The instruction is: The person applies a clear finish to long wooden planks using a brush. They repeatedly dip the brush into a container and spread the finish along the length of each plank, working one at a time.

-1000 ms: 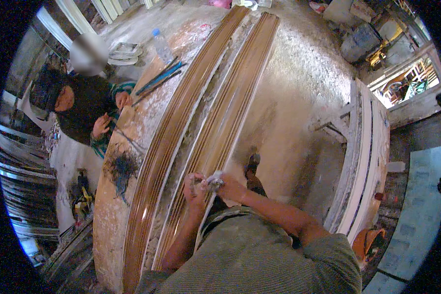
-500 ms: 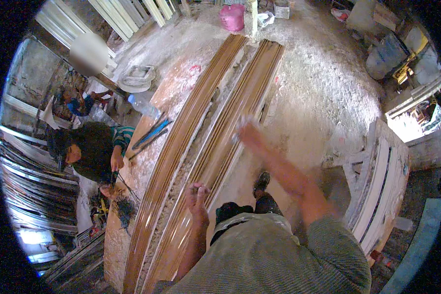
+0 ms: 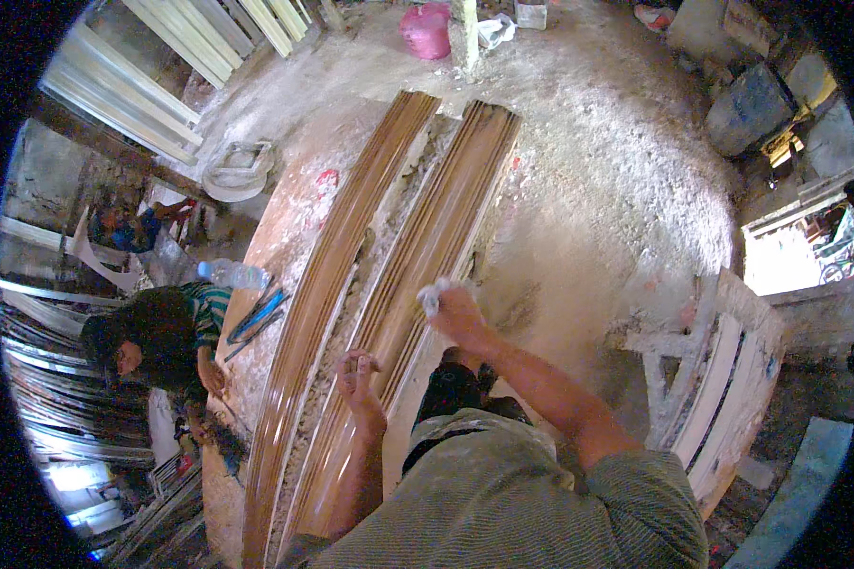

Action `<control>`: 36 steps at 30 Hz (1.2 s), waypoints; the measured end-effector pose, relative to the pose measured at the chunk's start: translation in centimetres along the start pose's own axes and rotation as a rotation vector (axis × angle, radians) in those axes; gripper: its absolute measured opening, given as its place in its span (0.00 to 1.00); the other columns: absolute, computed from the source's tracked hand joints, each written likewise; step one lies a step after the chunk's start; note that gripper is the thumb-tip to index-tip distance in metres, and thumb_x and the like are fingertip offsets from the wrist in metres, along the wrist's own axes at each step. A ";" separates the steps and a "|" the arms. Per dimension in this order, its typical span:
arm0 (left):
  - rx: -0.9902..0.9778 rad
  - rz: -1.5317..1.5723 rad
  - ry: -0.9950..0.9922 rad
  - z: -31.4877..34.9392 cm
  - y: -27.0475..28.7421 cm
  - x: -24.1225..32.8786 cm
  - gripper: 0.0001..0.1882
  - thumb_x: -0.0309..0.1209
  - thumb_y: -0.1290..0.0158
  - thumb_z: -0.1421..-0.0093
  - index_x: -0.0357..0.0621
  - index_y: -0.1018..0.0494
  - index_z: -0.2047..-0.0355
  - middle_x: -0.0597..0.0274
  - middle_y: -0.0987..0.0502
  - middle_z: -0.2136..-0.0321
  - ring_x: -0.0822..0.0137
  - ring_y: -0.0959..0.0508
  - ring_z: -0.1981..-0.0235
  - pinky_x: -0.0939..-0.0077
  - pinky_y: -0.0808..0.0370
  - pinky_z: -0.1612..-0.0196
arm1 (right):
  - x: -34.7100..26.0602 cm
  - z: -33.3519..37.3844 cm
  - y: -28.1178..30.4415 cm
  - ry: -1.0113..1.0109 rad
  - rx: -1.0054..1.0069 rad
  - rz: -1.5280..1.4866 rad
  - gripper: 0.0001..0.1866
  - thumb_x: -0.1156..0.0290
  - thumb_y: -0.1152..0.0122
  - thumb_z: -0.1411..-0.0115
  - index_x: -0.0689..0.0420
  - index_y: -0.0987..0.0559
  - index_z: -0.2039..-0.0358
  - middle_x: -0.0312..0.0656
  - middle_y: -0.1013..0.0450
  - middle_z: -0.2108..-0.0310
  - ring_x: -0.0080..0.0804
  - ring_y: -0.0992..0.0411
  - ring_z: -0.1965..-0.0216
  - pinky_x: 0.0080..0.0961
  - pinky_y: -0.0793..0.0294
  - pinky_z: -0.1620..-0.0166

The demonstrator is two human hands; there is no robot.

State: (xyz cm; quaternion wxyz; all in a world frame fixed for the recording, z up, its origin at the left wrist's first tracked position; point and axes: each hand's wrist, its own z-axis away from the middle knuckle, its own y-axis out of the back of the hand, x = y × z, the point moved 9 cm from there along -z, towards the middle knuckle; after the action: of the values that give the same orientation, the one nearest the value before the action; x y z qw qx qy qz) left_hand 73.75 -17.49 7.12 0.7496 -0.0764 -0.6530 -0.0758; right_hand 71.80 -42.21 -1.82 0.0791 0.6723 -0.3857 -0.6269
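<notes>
Two long brown moldings with ridged, glossy profiles lie side by side: the left molding [image 3: 327, 256] and the right molding [image 3: 427, 228]. My right hand [image 3: 460, 318] is closed on a crumpled whitish rag [image 3: 433, 296], over the right edge of the right molding. Nearer to my body, my left hand [image 3: 359, 384] hovers above that same molding with its fingers curled in. Whatever those fingers may hold is too small to make out. Rough plaster-like residue [image 3: 365, 251] fills the gap between the moldings.
At the left edge of the table [image 3: 280, 204] a person [image 3: 157, 337] bends over a dark brush-like thing [image 3: 226, 441]. A plastic bottle [image 3: 232, 274] and blue-and-black tools [image 3: 256, 315] lie close by. A pink sack [image 3: 425, 30] stands beyond; a whitish wooden stand [image 3: 707, 379] is on the right.
My right hand has come back toward me and left along the molding with the rag. My left hand has shifted slightly left. The view has turned, and the other person is bent lower.
</notes>
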 end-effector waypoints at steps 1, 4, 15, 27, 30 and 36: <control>-0.004 0.002 0.012 -0.9 -1.1 -0.4 0.07 0.32 0.47 0.30 0.42 0.29 0.60 0.64 0.28 0.68 0.69 0.27 0.65 0.70 0.29 0.58 | 2.7 -2.8 1.4 -0.062 -0.001 0.081 0.12 0.66 0.37 0.47 0.55 0.17 0.63 0.52 0.24 0.67 0.57 0.25 0.60 0.52 0.26 0.55; 0.002 0.055 0.028 -3.9 -5.1 -1.5 0.07 0.33 0.47 0.31 0.42 0.29 0.60 0.64 0.28 0.69 0.69 0.28 0.66 0.70 0.29 0.59 | 8.6 -12.2 7.6 0.038 0.136 0.362 0.07 0.69 0.37 0.46 0.51 0.16 0.66 0.50 0.24 0.70 0.53 0.23 0.66 0.51 0.25 0.62; 0.136 0.168 0.061 -13.3 -14.2 0.5 0.07 0.31 0.45 0.31 0.43 0.30 0.58 0.63 0.27 0.68 0.70 0.27 0.66 0.72 0.29 0.58 | 23.2 -31.6 20.4 -0.163 0.019 0.631 0.15 0.71 0.46 0.34 0.51 0.22 0.48 0.51 0.29 0.44 0.53 0.30 0.44 0.45 0.27 0.44; 0.224 0.181 0.176 -15.8 -18.7 1.0 0.08 0.32 0.44 0.31 0.43 0.28 0.57 0.65 0.27 0.69 0.70 0.26 0.67 0.71 0.28 0.58 | 16.6 -16.6 10.5 -0.097 -0.420 -0.524 0.11 0.67 0.41 0.37 0.53 0.19 0.55 0.46 0.22 0.54 0.40 0.26 0.55 0.40 0.25 0.52; 0.293 0.214 0.137 -15.6 -21.0 2.8 0.06 0.31 0.45 0.31 0.44 0.28 0.58 0.66 0.27 0.70 0.71 0.27 0.67 0.71 0.28 0.58 | 27.1 -27.1 18.5 -0.191 -0.201 -0.315 0.07 0.70 0.41 0.37 0.55 0.18 0.61 0.39 0.19 0.58 0.30 0.23 0.59 0.32 0.23 0.55; 0.393 0.216 0.113 -13.0 -23.6 3.7 0.04 0.30 0.45 0.31 0.47 0.29 0.60 0.67 0.28 0.69 0.71 0.26 0.66 0.72 0.28 0.58 | 31.4 -40.7 23.4 -0.073 -0.140 0.208 0.10 0.70 0.43 0.36 0.55 0.14 0.67 0.44 0.17 0.67 0.36 0.20 0.66 0.37 0.21 0.60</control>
State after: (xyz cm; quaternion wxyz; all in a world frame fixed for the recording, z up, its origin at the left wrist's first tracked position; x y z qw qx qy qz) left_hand 81.78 -43.41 9.39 0.7894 0.0062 -0.6001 0.1293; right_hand 96.14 -93.15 -4.37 0.1762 0.5981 -0.4113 -0.6649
